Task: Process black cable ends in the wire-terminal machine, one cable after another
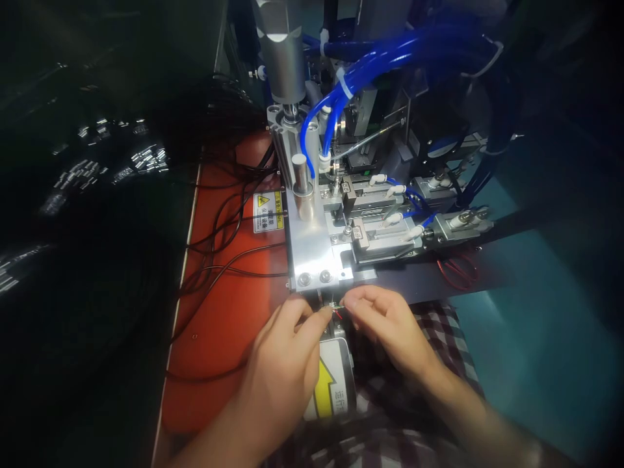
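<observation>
My left hand [285,364] and my right hand [385,322] meet just below the front edge of a metal fixture plate [312,250]. Both pinch a tiny part with thin red and green wires [336,310] between thumb and fingertips. The part is too small to name. Under my left hand lies a white block with a yellow arrow label [331,387].
A machine with a steel cylinder [281,52], blue air hoses [390,58] and small pneumatic actuators [439,224] stands behind the plate. Black cables [219,260] loop over the orange base at left, near a yellow warning label [268,211]. Red wire coil [458,270] lies at right. Checked cloth [400,416] shows below.
</observation>
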`<state>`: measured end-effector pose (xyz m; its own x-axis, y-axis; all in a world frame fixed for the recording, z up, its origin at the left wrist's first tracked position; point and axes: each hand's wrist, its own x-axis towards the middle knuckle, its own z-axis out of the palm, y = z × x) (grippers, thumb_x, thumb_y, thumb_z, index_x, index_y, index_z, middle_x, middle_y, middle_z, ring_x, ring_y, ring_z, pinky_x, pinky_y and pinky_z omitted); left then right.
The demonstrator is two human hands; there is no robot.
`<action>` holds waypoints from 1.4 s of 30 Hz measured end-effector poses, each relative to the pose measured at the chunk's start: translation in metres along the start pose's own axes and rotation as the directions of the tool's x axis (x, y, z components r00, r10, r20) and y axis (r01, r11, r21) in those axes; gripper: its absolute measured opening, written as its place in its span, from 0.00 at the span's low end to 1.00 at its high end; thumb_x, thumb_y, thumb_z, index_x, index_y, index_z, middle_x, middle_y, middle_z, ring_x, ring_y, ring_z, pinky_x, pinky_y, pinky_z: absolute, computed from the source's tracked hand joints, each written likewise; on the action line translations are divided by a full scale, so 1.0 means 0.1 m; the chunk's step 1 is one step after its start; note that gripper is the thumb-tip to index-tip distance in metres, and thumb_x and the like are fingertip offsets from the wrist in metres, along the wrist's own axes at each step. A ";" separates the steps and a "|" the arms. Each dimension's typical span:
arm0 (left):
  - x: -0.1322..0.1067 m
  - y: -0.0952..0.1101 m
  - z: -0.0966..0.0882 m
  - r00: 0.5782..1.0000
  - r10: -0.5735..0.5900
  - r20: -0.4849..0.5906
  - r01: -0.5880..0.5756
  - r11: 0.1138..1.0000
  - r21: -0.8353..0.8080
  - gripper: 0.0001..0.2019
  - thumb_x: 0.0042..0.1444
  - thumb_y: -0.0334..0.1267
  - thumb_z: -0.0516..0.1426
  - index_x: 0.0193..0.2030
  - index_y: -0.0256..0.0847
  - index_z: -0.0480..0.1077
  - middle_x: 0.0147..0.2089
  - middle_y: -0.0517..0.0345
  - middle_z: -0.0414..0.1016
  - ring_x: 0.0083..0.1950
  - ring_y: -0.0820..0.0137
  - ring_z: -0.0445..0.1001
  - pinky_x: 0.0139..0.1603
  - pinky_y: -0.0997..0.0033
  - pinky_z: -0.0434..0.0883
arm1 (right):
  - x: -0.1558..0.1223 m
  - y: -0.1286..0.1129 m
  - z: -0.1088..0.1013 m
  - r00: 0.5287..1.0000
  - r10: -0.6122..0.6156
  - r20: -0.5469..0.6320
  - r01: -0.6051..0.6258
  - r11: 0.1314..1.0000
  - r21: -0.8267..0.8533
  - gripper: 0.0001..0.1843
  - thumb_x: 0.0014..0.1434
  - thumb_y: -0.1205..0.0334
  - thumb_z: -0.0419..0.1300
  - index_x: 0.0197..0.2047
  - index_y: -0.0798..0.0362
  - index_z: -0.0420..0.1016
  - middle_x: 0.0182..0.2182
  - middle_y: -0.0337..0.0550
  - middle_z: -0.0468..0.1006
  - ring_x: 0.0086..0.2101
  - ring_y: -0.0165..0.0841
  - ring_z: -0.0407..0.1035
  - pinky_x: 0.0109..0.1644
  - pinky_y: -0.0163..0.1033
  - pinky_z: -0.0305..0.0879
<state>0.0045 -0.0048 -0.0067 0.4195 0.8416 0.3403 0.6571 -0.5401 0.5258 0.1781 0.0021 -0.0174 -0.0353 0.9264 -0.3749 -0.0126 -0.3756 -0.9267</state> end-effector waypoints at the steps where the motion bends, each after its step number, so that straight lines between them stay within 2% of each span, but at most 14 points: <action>1: 0.00 0.00 0.00 1.000 0.000 0.001 0.000 1.000 -0.002 0.15 0.56 0.20 0.51 0.45 0.34 0.74 0.32 0.54 0.67 0.32 0.71 0.69 0.32 0.73 0.72 | 0.00 -0.01 0.00 1.000 0.013 0.015 -0.014 1.000 0.013 0.14 0.55 0.53 0.60 0.27 0.55 0.71 0.18 0.34 0.64 0.18 0.25 0.54 0.20 0.33 0.51; 6: 0.01 -0.02 0.02 1.000 0.003 -0.002 -0.003 1.000 0.003 0.14 0.56 0.20 0.51 0.44 0.34 0.73 0.32 0.55 0.67 0.32 0.70 0.69 0.31 0.73 0.72 | -0.03 0.02 0.03 1.000 -0.017 0.011 0.017 0.999 -0.049 0.12 0.56 0.56 0.60 0.28 0.55 0.71 0.18 0.32 0.61 0.20 0.25 0.53 0.22 0.32 0.51; 9: 0.00 -0.02 0.02 1.000 0.010 -0.011 -0.010 1.000 0.009 0.14 0.57 0.21 0.51 0.45 0.35 0.73 0.32 0.55 0.67 0.32 0.70 0.69 0.31 0.73 0.71 | -0.06 0.08 0.06 0.987 -0.159 -0.023 0.153 0.973 -0.174 0.09 0.59 0.60 0.58 0.30 0.55 0.70 0.20 0.34 0.64 0.21 0.27 0.57 0.25 0.34 0.56; 13: -0.03 0.08 -0.07 0.998 -0.016 -0.054 0.012 0.997 -0.070 0.15 0.58 0.21 0.52 0.48 0.36 0.70 0.36 0.54 0.69 0.35 0.71 0.71 0.38 0.73 0.72 | -0.15 0.06 0.06 0.898 -0.439 -0.021 0.404 0.843 -0.354 0.05 0.62 0.67 0.55 0.33 0.54 0.70 0.25 0.37 0.69 0.25 0.28 0.61 0.30 0.35 0.60; 16: 0.00 0.21 -0.24 0.977 -0.213 -0.013 0.204 0.951 -0.234 0.12 0.58 0.26 0.54 0.48 0.39 0.70 0.37 0.55 0.71 0.35 0.73 0.72 0.36 0.76 0.72 | -0.22 -0.06 0.00 0.808 -0.583 0.089 0.569 0.731 -0.376 0.05 0.61 0.71 0.55 0.34 0.54 0.69 0.25 0.37 0.69 0.24 0.27 0.61 0.29 0.35 0.59; 17: 0.03 0.24 -0.30 0.953 -0.293 0.071 0.301 0.904 -0.303 0.10 0.58 0.29 0.55 0.46 0.39 0.71 0.35 0.57 0.71 0.33 0.73 0.73 0.32 0.78 0.72 | -0.24 -0.11 -0.02 0.772 -0.620 0.141 0.621 0.688 -0.375 0.05 0.61 0.72 0.56 0.34 0.54 0.68 0.25 0.37 0.69 0.24 0.27 0.61 0.29 0.35 0.59; 19: 0.11 0.30 -0.41 0.866 -0.393 0.308 0.494 0.765 -0.413 0.07 0.57 0.34 0.56 0.41 0.40 0.74 0.32 0.58 0.73 0.30 0.73 0.72 0.26 0.79 0.70 | -0.27 -0.18 -0.06 0.705 -0.669 0.235 0.701 0.610 -0.370 0.06 0.60 0.73 0.56 0.34 0.54 0.68 0.25 0.38 0.70 0.25 0.28 0.63 0.30 0.36 0.59; 22: 0.22 0.32 -0.51 0.715 -0.425 0.556 0.689 0.563 -0.456 0.06 0.54 0.37 0.58 0.32 0.39 0.76 0.29 0.58 0.75 0.27 0.73 0.70 0.24 0.78 0.67 | -0.31 -0.22 -0.10 0.641 -0.706 0.303 0.763 0.541 -0.355 0.06 0.59 0.74 0.56 0.34 0.54 0.69 0.25 0.39 0.72 0.26 0.29 0.64 0.30 0.37 0.58; 23: 0.23 0.32 -0.51 0.684 -0.441 0.581 0.722 0.521 -0.455 0.07 0.53 0.37 0.58 0.31 0.39 0.76 0.27 0.59 0.74 0.25 0.74 0.68 0.23 0.78 0.65 | -0.32 -0.23 -0.10 0.651 -0.698 0.298 0.755 0.558 -0.344 0.05 0.59 0.73 0.56 0.34 0.54 0.69 0.25 0.38 0.72 0.26 0.29 0.64 0.30 0.36 0.59; 25: 0.22 0.33 -0.50 0.657 -0.474 0.586 0.750 0.485 -0.449 0.07 0.51 0.38 0.59 0.30 0.38 0.76 0.23 0.61 0.70 0.23 0.76 0.63 0.22 0.79 0.62 | -0.35 -0.22 -0.11 0.731 -0.632 0.259 0.682 0.665 -0.305 0.05 0.60 0.72 0.56 0.34 0.54 0.70 0.25 0.38 0.72 0.25 0.28 0.64 0.29 0.35 0.60; 28: 0.16 0.37 -0.46 0.677 -0.496 0.544 0.734 0.510 -0.449 0.06 0.51 0.37 0.58 0.30 0.38 0.75 0.23 0.62 0.68 0.24 0.75 0.63 0.23 0.78 0.61 | -0.38 -0.21 -0.12 0.871 -0.452 0.190 0.488 0.842 -0.232 0.04 0.62 0.68 0.56 0.34 0.52 0.71 0.25 0.36 0.71 0.24 0.27 0.64 0.27 0.33 0.61; 30: 0.13 0.39 -0.44 0.713 -0.487 0.505 0.699 0.553 -0.454 0.05 0.52 0.35 0.57 0.30 0.39 0.74 0.25 0.62 0.69 0.25 0.75 0.64 0.24 0.78 0.62 | -0.39 -0.22 -0.14 0.908 -0.378 0.182 0.412 0.885 -0.219 0.05 0.61 0.67 0.57 0.33 0.52 0.72 0.24 0.36 0.71 0.24 0.28 0.64 0.26 0.33 0.60; 33: 0.10 0.40 -0.42 0.758 -0.461 0.462 0.649 0.604 -0.462 0.04 0.52 0.33 0.57 0.29 0.39 0.73 0.27 0.62 0.69 0.26 0.76 0.64 0.25 0.80 0.62 | -0.38 -0.25 -0.17 0.910 -0.344 0.230 0.395 0.889 -0.232 0.06 0.60 0.67 0.58 0.31 0.52 0.72 0.24 0.37 0.72 0.25 0.29 0.64 0.28 0.34 0.59; 42: 0.05 0.37 -0.39 0.796 -0.386 0.466 0.585 0.687 -0.431 0.04 0.54 0.31 0.56 0.31 0.42 0.72 0.30 0.63 0.69 0.30 0.76 0.67 0.26 0.80 0.62 | -0.33 -0.32 -0.20 0.905 -0.241 0.351 0.326 0.922 -0.207 0.06 0.58 0.68 0.59 0.29 0.55 0.72 0.24 0.37 0.71 0.24 0.26 0.61 0.27 0.32 0.57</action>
<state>0.0068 -0.0203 0.0447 0.3723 0.8799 -0.2953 0.4267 0.1203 0.8964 0.1995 -0.0159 0.0243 -0.3800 0.9188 -0.1069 0.1840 -0.0382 -0.9822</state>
